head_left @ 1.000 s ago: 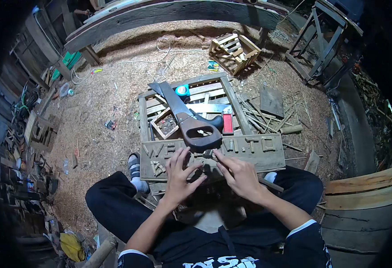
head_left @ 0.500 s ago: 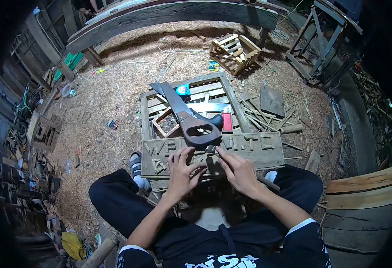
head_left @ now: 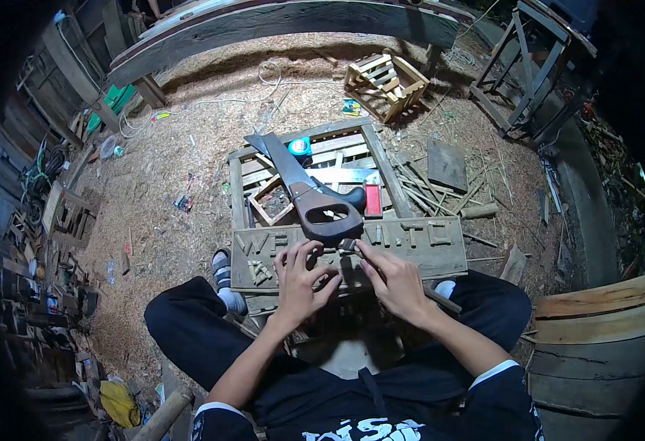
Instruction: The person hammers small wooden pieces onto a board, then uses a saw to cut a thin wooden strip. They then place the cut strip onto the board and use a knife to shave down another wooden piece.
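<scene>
A wooden board (head_left: pixel 447 253) lies across in front of me, with small wood pieces (head_left: pixel 262 272) set on it in letter-like shapes. My right hand (head_left: pixel 394 283) pinches a small dark wood block (head_left: pixel 347 245) between thumb and fingertips, just above the board's middle. On the other side of that block, my left hand (head_left: pixel 300 283) hovers at the board with curved fingers apart and nothing seen in them. Right behind the block is the handle of a handsaw (head_left: pixel 287 165), whose blade points away to the left. Shadow hides part of the board between my hands.
Beyond the board, a slatted wooden frame (head_left: pixel 236 184) carries a blue tape measure (head_left: pixel 300 148), a square with a red handle (head_left: pixel 372 200) and a small wooden box (head_left: pixel 272 213). A slatted crate (head_left: pixel 389 87), thin sticks (head_left: pixel 440 192) and a long bench (head_left: pixel 286 31) stand or lie farther off.
The view has shifted very slightly. Both hands keep nearly the same pose, and the small block stays in my right fingertips.
</scene>
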Available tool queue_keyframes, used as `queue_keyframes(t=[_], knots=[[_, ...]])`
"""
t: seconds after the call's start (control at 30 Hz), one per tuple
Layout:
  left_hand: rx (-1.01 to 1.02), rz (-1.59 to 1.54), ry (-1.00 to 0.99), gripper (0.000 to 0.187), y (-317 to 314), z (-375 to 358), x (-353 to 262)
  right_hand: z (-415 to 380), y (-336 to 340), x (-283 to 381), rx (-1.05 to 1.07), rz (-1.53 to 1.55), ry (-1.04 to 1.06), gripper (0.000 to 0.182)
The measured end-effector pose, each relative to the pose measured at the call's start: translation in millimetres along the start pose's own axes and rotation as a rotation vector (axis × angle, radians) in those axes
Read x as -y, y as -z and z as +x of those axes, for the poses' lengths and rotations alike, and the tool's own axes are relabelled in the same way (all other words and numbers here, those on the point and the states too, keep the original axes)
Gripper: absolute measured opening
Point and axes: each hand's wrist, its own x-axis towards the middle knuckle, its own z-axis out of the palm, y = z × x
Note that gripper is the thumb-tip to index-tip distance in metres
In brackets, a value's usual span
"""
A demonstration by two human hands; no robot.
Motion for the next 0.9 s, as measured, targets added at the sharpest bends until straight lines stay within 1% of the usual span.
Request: queue_keyframes(t=[0.03, 0.07, 0.1, 0.13, 0.17, 0.3, 0.37, 0.47, 0.6, 0.7, 0.77, 0.8, 0.87, 0.9], knots=[[-0.024, 0.010, 0.016, 0.033, -3, -1, 1, 0, 0, 0, 0.008, -0.010, -0.003, 0.042], [-0.022, 0.008, 0.016, 0.033, -5, -2, 2, -1, 0, -1, 0.016, -0.019, -0.008, 0.042], [-0.034, -0.013, 0.054, 0.042, -6, -1, 2, -2, -2, -3, 0.017, -0.019, -0.011, 0.042], [-0.047, -0.034, 0.092, 0.051, -6, -1, 2, -2, -5, -7, -0.017, -0.019, 0.033, 0.045], [-0.041, 0.011, 0.058, 0.067, -6, -1, 5, -1, -8, -10, -0.051, -0.018, 0.079, 0.048], [-0.089, -0.032, 0.102, 0.070, -3, 2, -6, 1, -10, -11, -0.085, -0.016, 0.090, 0.047], [-0.117, 0.029, 0.130, 0.076, -9, 0, -4, 1, -13, -11, -0.108, -0.014, 0.104, 0.045], [-0.111, 0.043, 0.131, 0.082, -13, -4, -2, 2, -12, -7, -0.076, -0.010, 0.083, 0.045], [-0.132, 0.017, 0.127, 0.084, -17, -5, 2, 6, -14, -6, -0.080, -0.009, 0.104, 0.045], [-0.100, 0.029, 0.125, 0.087, -13, -6, 5, 2, -15, -7, -0.040, -0.003, 0.077, 0.045], [-0.050, -0.005, 0.027, 0.099, -3, -6, 13, -3, -22, -11, -0.075, 0.148, 0.176, 0.046], [-0.052, -0.004, 0.031, 0.099, 4, -5, 15, -6, -22, -10, -0.072, 0.148, 0.178, 0.046], [-0.008, 0.035, -0.017, 0.114, 23, -2, 16, -12, -19, -6, 0.096, 0.064, 0.171, 0.047], [0.018, 0.054, -0.003, 0.123, 28, -2, 19, -12, -15, -4, 0.157, -0.009, 0.154, 0.048]])
